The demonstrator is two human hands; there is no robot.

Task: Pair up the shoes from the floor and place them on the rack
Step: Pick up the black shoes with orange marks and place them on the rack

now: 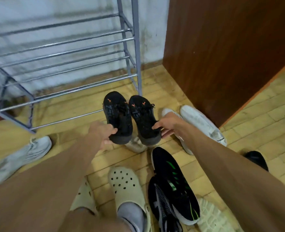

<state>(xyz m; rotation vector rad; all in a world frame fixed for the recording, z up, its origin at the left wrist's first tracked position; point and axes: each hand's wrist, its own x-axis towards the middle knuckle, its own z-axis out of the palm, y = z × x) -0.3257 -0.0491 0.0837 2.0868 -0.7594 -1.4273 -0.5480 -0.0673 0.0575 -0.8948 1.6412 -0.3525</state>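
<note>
Ahead: I'm facing the rack (68,52), its tiers lying open between bars.
Right: cabinet (222,52) is walling me in.
Below: white sneakers (203,126) are crowding the floor (263,124).

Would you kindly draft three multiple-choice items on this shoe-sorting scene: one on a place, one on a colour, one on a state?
1. Where does the brown wooden cabinet stand relative to the grey metal tube shoe rack?
A. On its right
B. On its left
C. On top of it

2. What colour are the marks on the two black lace-up sneakers?
A. Blue
B. Orange
C. White

3. What is the state of those sneakers?
A. Lying on the floor
B. Resting on the rack
C. Held up, one per hand

Answers: 1 A, the cabinet fills the upper right. 2 B, small orange marks show near the toes. 3 C, the left hand and right hand each grip a heel.
</note>
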